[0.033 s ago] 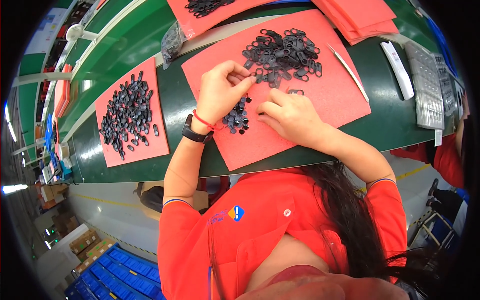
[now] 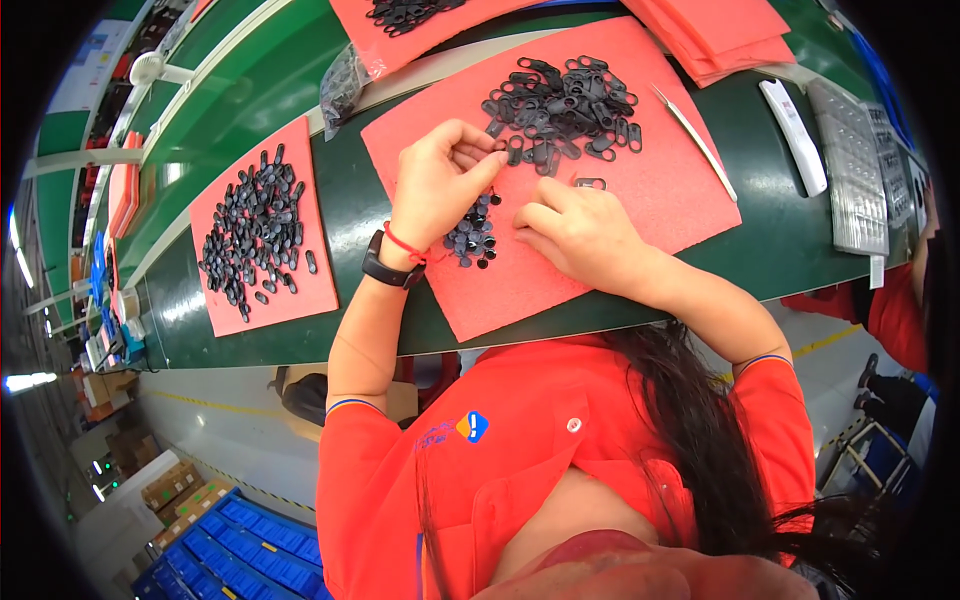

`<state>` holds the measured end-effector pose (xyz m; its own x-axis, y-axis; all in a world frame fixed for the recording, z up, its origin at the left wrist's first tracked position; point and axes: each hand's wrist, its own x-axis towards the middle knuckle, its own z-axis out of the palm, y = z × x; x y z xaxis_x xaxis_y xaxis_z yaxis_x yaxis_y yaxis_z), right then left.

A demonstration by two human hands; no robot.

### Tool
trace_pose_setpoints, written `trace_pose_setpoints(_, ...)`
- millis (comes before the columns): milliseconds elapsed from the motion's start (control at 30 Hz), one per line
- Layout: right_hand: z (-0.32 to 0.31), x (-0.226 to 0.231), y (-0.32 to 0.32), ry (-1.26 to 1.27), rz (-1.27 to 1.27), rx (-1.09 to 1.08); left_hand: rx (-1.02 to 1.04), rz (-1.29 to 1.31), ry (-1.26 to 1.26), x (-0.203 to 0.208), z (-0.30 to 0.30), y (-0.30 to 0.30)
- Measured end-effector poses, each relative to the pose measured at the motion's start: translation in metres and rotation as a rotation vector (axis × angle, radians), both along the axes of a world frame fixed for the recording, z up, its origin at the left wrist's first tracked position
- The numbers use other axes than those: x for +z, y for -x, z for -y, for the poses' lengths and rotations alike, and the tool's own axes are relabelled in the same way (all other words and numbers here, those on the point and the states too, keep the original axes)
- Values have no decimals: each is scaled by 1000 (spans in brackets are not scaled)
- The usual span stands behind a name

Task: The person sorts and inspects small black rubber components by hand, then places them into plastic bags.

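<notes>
My left hand [image 2: 447, 180] is at the near-left edge of a heap of black oval plates with round holes [image 2: 565, 105]. Its thumb and forefinger are pinched together beside one plate; what they hold, if anything, I cannot make out. My right hand [image 2: 585, 232] rests to the right of a cluster of small dark round discs [image 2: 470, 238], its fingers curled inward, with anything between them hidden. One loose oval plate [image 2: 591, 184] lies just beyond the right hand. Everything here sits on a red foam sheet [image 2: 660, 205].
On the left, a smaller red sheet [image 2: 322, 285] bears many dark assembled pieces [image 2: 255, 225]. Pale tweezers [image 2: 697, 145], a white handheld tool [image 2: 795, 138] and clear trays [image 2: 850, 170] lie to the right. A plastic bag [image 2: 342, 92] and stacked red sheets [image 2: 715, 40] are at the back.
</notes>
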<state>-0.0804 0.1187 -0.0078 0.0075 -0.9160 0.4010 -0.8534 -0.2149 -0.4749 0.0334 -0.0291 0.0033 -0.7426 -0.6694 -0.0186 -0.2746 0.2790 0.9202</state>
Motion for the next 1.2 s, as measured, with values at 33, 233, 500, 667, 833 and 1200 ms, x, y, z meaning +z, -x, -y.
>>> trace_pose_setpoints(33, -1, 1, 0, -1, 2, -10, -10, 2, -1, 2, -1, -1)
trace_pose_setpoints(233, -5, 7, 1, -105, 43, -36, -38, -129, -281, 19, -14, -2)
trace_pose_setpoints(500, -7, 5, -3, -92, -86, -107, -74, -105, -219, 9, -18, -7)
trace_pose_setpoints(667, -9, 4, -2, -44, -243, -105, -26, -186, -195, 8, -21, -5)
trace_pose_setpoints(833, -7, -1, 6, -50, -165, -126, 37, -178, -353, 18, -25, -5)
trace_pose_setpoints(1200, -5, 29, 19, -404, 1355, 69, 15, -239, -516, 19, -34, -8)
